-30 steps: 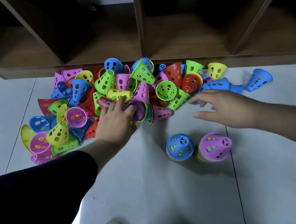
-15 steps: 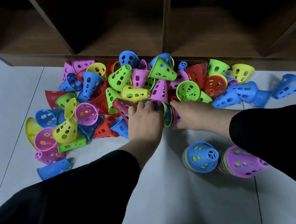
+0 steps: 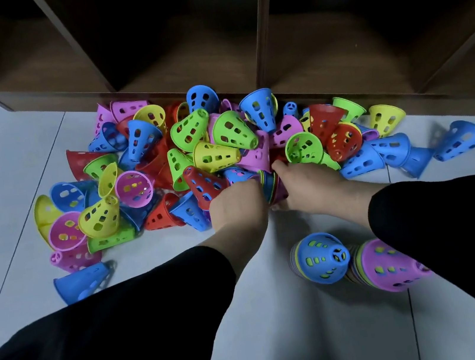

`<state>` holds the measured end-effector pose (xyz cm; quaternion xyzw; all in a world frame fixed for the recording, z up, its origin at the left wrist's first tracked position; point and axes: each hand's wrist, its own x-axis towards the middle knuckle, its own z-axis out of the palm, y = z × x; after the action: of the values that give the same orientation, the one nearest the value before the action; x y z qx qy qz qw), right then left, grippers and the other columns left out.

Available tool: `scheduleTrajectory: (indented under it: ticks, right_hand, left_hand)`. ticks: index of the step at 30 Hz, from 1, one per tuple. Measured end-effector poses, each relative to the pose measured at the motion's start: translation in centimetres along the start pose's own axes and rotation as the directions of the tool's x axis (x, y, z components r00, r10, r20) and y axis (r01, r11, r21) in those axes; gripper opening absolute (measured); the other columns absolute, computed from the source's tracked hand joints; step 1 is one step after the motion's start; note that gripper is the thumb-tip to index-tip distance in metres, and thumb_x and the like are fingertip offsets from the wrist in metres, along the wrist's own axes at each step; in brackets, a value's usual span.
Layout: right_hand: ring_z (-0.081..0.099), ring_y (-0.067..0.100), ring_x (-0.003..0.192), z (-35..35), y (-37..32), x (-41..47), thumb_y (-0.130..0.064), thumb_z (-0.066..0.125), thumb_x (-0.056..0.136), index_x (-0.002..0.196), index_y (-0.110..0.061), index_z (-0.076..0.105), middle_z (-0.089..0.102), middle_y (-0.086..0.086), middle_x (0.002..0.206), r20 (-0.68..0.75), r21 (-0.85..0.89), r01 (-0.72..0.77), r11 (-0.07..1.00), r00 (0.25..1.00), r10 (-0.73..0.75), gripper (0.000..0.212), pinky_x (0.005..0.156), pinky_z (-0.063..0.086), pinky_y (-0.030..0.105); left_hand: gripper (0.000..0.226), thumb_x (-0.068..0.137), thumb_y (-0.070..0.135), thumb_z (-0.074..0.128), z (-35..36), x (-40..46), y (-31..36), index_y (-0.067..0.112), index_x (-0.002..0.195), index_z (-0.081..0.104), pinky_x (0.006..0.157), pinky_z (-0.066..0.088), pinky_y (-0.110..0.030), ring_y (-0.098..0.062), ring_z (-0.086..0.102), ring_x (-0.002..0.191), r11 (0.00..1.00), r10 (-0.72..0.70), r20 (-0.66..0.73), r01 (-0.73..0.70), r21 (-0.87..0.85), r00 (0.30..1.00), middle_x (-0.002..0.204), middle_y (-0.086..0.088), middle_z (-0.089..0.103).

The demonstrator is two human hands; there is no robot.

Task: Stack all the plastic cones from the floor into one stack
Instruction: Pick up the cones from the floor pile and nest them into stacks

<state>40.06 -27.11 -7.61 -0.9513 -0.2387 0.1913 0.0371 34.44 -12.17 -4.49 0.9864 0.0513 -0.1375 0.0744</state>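
Head camera shows both hands at the near edge of the loose cone pile (image 3: 195, 155): left hand (image 3: 238, 203) and right hand (image 3: 305, 184) curl around a short nested cone bundle (image 3: 271, 182) (lying sideways). Two upright stacks, blue-topped (image 3: 320, 258) and purple-topped (image 3: 386, 265), stand on the tiled floor (image 3: 284, 328) nearer the person

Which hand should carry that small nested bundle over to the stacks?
Probably right: the right hand is on the bundle and nearer the blue-topped stack; the left hand would cross over.
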Motion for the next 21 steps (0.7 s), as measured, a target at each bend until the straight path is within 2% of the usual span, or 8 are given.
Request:
scheduleTrajectory:
  ticks: [4,6,8,11,14,16,18,21]
  right_hand:
    - [0.056,0.024,0.073,-1.4,0.1,-1.2,-0.074,0.061,0.075,0.114,-0.023,0.038,0.055,-0.004,0.087,-0.072,-0.006,0.022,1.0,0.997,-0.023,0.068,0.049,0.034,0.032]
    - [0.057,0.022,0.074,-2.5,0.2,-2.0,-0.077,0.059,0.071,0.12,-0.026,0.04,0.06,-0.005,0.092,-0.14,0.011,0.014,1.0,0.99,-0.012,0.073,0.052,0.035,0.031]
    - [0.055,0.02,0.075,-3.9,0.6,-3.2,-0.077,0.059,0.069,0.123,-0.029,0.039,0.062,-0.004,0.095,-0.18,0.054,0.004,0.999,0.984,0.006,0.075,0.055,0.042,0.032]
    - [0.06,0.024,0.082,-6.3,1.2,-5.7,-0.072,0.063,0.07,0.123,-0.03,0.038,0.061,-0.002,0.097,-0.184,0.154,-0.014,0.988,0.982,0.043,0.072,0.065,0.052,0.038]
    - [0.06,0.024,0.092,-8.8,1.8,-8.9,-0.067,0.067,0.071,0.127,-0.032,0.038,0.063,0.0,0.105,-0.263,0.265,-0.051,0.963,0.957,0.123,0.072,0.073,0.05,0.038]
    - [0.06,0.021,0.094,-10.5,2.1,-11.2,-0.067,0.066,0.07,0.128,-0.034,0.038,0.063,-0.005,0.108,-0.307,0.322,-0.051,0.945,0.939,0.155,0.072,0.073,0.049,0.037]
    - [0.059,0.013,0.088,-12.4,2.5,-13.6,-0.069,0.066,0.069,0.125,-0.036,0.041,0.06,-0.013,0.099,-0.314,0.36,-0.06,0.931,0.932,0.181,0.07,0.064,0.045,0.03]
    - [0.056,0.003,0.075,-14.8,3.2,-17.3,-0.073,0.064,0.066,0.121,-0.039,0.042,0.057,-0.016,0.09,-0.228,0.332,-0.128,0.935,0.951,0.211,0.068,0.053,0.036,0.021]
  left_hand:
    - [0.014,0.093,0.035,0.052,-0.8,-0.2,-0.1,0.024,0.088,0.044,0.06,0.034,-0.033,-0.031,0.045,0.071,0.967,-0.064,-0.042,0.052,-0.251,0.997,0.077,-0.002,0.048]
    - [0.013,0.097,0.037,0.045,-1.6,-0.6,-0.3,0.023,0.099,0.045,0.058,0.038,-0.035,-0.033,0.052,0.071,0.941,-0.025,-0.042,0.009,-0.337,0.999,0.076,-0.003,0.051]
    - [0.016,0.101,0.038,0.039,-2.8,-1.1,-0.5,0.025,0.109,0.045,0.059,0.049,-0.04,-0.034,0.061,0.072,0.894,0.046,0.013,-0.036,-0.446,0.999,0.081,-0.006,0.062]
    - [0.015,0.105,0.04,0.038,-5.2,-2.3,-0.9,0.027,0.111,0.042,0.06,0.052,-0.04,-0.026,0.063,0.07,0.849,0.141,0.059,-0.09,-0.521,0.988,0.087,-0.009,0.066]
    - [0.02,0.105,0.042,0.04,-8.3,-3.6,-1.1,0.025,0.114,0.043,0.076,0.058,-0.051,-0.032,0.068,0.087,0.691,0.173,0.059,-0.078,-0.719,0.983,0.106,-0.007,0.069]
    - [0.019,0.104,0.04,0.042,-10.4,-4.3,-1.4,0.023,0.11,0.048,0.08,0.059,-0.052,-0.028,0.07,0.091,0.581,0.161,-0.013,-0.106,-0.807,0.987,0.103,-0.004,0.071]
    - [0.017,0.105,0.037,0.045,-12.3,-5.0,-1.6,0.023,0.104,0.052,0.086,0.059,-0.049,-0.023,0.071,0.095,0.462,0.147,-0.046,-0.11,-0.88,0.988,0.102,-0.006,0.071]
    - [0.031,0.105,0.04,0.043,-14.1,-6.4,-1.7,0.011,0.108,0.054,0.089,0.058,-0.049,-0.029,0.069,0.102,0.288,0.162,-0.037,-0.083,-0.954,0.986,0.109,-0.016,0.069]
